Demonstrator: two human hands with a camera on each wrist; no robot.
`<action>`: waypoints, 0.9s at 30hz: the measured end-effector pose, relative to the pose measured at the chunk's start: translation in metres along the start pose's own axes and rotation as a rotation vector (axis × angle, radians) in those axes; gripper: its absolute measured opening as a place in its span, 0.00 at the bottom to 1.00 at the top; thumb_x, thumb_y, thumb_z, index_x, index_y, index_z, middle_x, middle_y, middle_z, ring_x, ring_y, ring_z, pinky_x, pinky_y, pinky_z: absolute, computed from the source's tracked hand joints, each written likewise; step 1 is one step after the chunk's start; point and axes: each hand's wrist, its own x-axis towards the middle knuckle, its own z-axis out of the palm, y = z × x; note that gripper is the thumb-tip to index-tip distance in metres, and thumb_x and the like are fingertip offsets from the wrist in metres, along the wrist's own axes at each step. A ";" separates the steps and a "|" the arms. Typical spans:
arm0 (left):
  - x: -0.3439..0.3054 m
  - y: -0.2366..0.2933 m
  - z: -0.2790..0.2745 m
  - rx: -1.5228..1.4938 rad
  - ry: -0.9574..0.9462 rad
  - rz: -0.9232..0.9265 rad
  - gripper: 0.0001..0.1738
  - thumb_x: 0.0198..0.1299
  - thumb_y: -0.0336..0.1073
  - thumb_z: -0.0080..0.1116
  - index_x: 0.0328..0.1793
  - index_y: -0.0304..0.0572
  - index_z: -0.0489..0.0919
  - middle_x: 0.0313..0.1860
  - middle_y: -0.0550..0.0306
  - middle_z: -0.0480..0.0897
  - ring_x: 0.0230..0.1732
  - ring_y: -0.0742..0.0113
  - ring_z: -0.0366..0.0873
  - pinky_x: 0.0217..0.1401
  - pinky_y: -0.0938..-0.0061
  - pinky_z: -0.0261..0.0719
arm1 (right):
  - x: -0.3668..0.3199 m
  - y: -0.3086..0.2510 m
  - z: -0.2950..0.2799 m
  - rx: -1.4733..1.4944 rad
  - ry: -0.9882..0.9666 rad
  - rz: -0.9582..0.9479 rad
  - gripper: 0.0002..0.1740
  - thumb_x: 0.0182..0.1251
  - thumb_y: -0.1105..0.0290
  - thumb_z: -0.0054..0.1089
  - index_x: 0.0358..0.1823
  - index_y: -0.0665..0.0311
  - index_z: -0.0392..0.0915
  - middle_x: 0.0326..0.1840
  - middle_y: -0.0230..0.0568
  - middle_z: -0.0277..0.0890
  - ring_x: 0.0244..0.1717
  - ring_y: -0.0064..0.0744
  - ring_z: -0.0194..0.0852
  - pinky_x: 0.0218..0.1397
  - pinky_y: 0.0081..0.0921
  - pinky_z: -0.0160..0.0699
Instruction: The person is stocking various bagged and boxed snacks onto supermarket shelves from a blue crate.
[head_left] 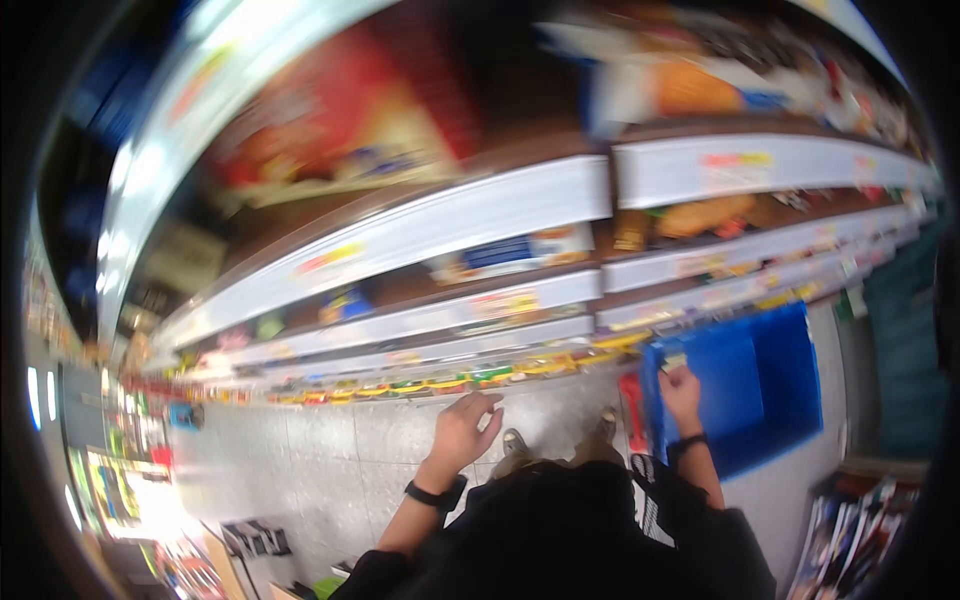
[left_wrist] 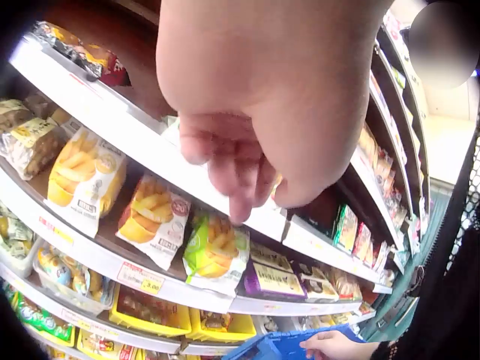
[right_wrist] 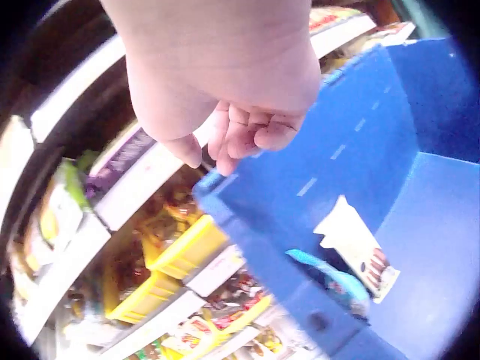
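Note:
My left hand [head_left: 466, 428] is raised before the shelves, its fingers loosely bent and holding nothing. In the left wrist view that hand [left_wrist: 251, 142] overlaps a shelf of snack bags, with a green-and-white snack bag [left_wrist: 216, 253] below its fingertips. My right hand [head_left: 682, 395] is over the near left side of a blue bin [head_left: 775, 380]. Its fingers [right_wrist: 232, 146] hang loosely curled by the rim, with nothing seen between them and the thumb. Inside the bin are a cream-coloured pack with brown pieces pictured [right_wrist: 362, 251] and a teal packet [right_wrist: 334, 281].
Shelves with white price rails [head_left: 470, 225] curve across the front, stocked with packaged snacks. Yellow trays [left_wrist: 154, 311] stand on a lower shelf. A red part [head_left: 633, 412] is beside the bin, close to my feet [head_left: 514, 441]. Magazines [head_left: 855, 535] are at lower right.

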 end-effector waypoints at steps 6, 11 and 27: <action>-0.050 -0.078 -0.096 -0.009 0.627 -0.195 0.10 0.56 0.28 0.70 0.43 0.42 0.81 0.27 0.58 0.78 0.25 0.65 0.75 0.27 0.71 0.71 | -0.081 -0.139 0.072 -0.246 -0.288 -0.461 0.21 0.59 0.58 0.75 0.16 0.62 0.77 0.14 0.44 0.74 0.16 0.45 0.75 0.24 0.39 0.74; -0.063 -0.164 -0.227 0.263 1.099 -0.272 0.04 0.63 0.24 0.63 0.43 0.37 0.81 0.33 0.54 0.80 0.32 0.62 0.77 0.36 0.71 0.74 | -0.138 -0.247 0.151 -0.232 -0.444 -0.721 0.21 0.58 0.55 0.74 0.15 0.58 0.78 0.15 0.43 0.75 0.18 0.49 0.77 0.25 0.42 0.75; -0.005 -0.284 -0.380 0.215 0.652 -0.549 0.35 0.52 0.62 0.75 0.44 0.32 0.88 0.37 0.41 0.90 0.44 0.42 0.90 0.50 0.58 0.87 | -0.234 -0.314 0.184 -0.266 -0.399 -0.860 0.20 0.61 0.57 0.73 0.17 0.56 0.76 0.14 0.40 0.74 0.20 0.49 0.79 0.26 0.43 0.76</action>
